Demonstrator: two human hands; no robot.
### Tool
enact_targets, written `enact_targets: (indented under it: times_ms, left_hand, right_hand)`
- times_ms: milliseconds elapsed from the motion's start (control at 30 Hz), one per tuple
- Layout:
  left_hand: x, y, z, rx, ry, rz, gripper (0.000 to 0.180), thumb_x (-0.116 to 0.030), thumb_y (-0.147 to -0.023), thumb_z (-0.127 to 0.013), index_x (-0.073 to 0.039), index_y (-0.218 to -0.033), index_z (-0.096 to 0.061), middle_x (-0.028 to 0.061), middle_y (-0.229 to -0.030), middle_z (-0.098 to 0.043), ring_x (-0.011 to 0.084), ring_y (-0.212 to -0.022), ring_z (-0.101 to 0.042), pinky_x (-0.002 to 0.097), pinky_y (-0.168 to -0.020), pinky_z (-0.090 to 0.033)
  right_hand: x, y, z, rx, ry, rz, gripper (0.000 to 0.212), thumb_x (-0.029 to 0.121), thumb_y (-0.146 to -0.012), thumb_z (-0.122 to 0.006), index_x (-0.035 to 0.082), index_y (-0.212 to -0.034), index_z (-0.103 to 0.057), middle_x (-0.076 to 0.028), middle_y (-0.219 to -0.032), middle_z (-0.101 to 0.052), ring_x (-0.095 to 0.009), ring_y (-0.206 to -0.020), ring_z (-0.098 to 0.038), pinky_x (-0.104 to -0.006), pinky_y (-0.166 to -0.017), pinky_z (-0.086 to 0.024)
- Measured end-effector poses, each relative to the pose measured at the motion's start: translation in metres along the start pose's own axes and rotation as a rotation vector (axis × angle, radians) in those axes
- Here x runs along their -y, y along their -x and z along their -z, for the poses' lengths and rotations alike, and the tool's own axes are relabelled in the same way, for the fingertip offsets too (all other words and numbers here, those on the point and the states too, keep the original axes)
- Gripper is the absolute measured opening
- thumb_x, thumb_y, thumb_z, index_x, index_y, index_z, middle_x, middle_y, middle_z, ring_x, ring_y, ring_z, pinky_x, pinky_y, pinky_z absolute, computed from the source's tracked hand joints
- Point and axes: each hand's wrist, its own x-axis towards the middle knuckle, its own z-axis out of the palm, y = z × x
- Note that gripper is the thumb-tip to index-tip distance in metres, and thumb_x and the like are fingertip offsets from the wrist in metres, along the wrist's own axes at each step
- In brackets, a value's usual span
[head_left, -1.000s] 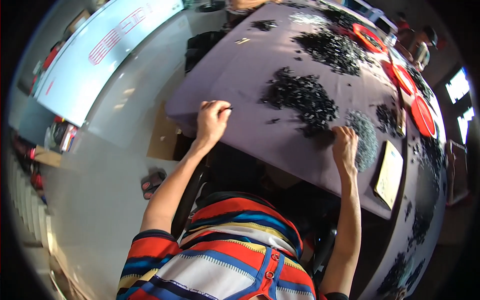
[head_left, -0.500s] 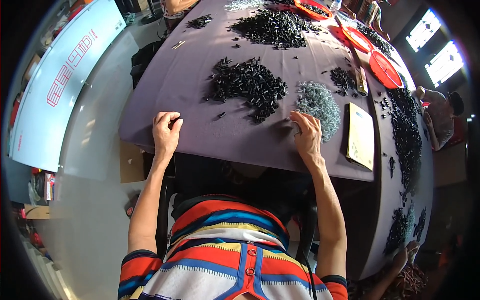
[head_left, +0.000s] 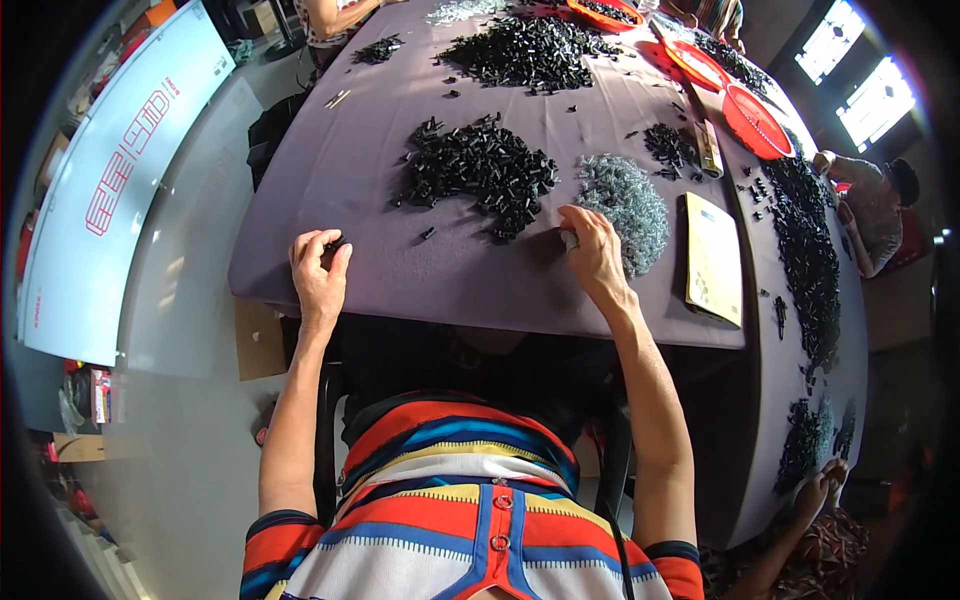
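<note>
My left hand [head_left: 320, 277] is over the table's near left part, its fingers curled around a small black part [head_left: 334, 243] that shows between thumb and fingertips. My right hand [head_left: 598, 258] is closed beside the near left edge of a heap of small clear plastic pieces [head_left: 635, 215]. Something small, clear and greyish shows at its fingertips; its exact shape is too small to tell. Between and beyond the hands lies a heap of short black plastic parts [head_left: 475, 175]. One loose black piece [head_left: 428, 233] lies just in front of that heap.
A yellow booklet [head_left: 713, 260] lies right of the clear heap. Farther off are a larger black heap [head_left: 525, 52], red baskets [head_left: 755, 122] and a small black pile [head_left: 668, 150]. Other people [head_left: 870, 205] sit along the right side, where a long black heap [head_left: 800, 260] spreads.
The whole view has shifted slightly, so the table's things appear farther left and up. The black part shows more plainly in my left hand, and a clear bit now shows at my right fingertips.
</note>
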Motion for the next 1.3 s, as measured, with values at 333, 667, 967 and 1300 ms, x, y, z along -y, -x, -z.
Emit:
enact_targets:
  times_ms: [333, 667, 967, 1300]
  left_hand:
    - [-0.127, 0.018, -0.045, 0.319, 0.511, -0.074, 0.008, 0.003, -0.077, -0.062, -0.002, -0.084, -0.061, 0.008, -0.075, -0.06, 0.0169, -0.065, -0.059, 0.0268, -0.056, -0.045]
    - [-0.182, 0.022, -0.136, 0.671, 0.718, 0.259, 0.01, -0.005, -0.085, -0.059, -0.001, -0.093, -0.064, -0.0041, -0.071, -0.058, -0.0005, -0.058, -0.045, 0.0169, -0.05, -0.037]
    - [-0.184, 0.026, -0.143, 0.588, 0.593, 0.041, 0.008, -0.01, -0.09, -0.051, -0.002, -0.089, -0.053, 0.0024, -0.066, -0.054, 0.0096, -0.06, -0.05, 0.0254, -0.055, -0.042]
    - [-0.185, 0.027, -0.144, 0.604, 0.584, 0.078, 0.016, -0.017, -0.092, -0.048, -0.003, -0.085, -0.05, 0.0061, -0.066, -0.052, 0.016, -0.06, -0.05, 0.0303, -0.056, -0.042]
  right_hand:
    - [0.033, 0.029, 0.003, -0.14, -0.471, -0.252, 0.029, -0.007, -0.079, -0.055, 0.004, -0.105, -0.051, -0.012, -0.085, -0.065, -0.022, -0.077, -0.064, -0.0297, -0.069, -0.05]
    - [0.021, 0.046, 0.012, -0.187, -0.822, -0.59, 0.038, -0.004, -0.074, -0.067, 0.001, -0.108, -0.051, -0.008, -0.085, -0.066, -0.013, -0.078, -0.061, -0.0255, -0.071, -0.048]
    - [0.024, 0.043, 0.012, -0.188, -0.787, -0.602, 0.035, -0.01, -0.074, -0.061, 0.0, -0.106, -0.05, -0.01, -0.09, -0.064, -0.013, -0.083, -0.06, -0.0251, -0.075, -0.048]
    - [0.017, 0.038, 0.019, -0.397, -0.384, -0.406, 0.028, -0.008, -0.073, -0.056, 0.003, -0.099, -0.053, -0.014, -0.081, -0.064, -0.024, -0.073, -0.064, -0.0321, -0.066, -0.05]
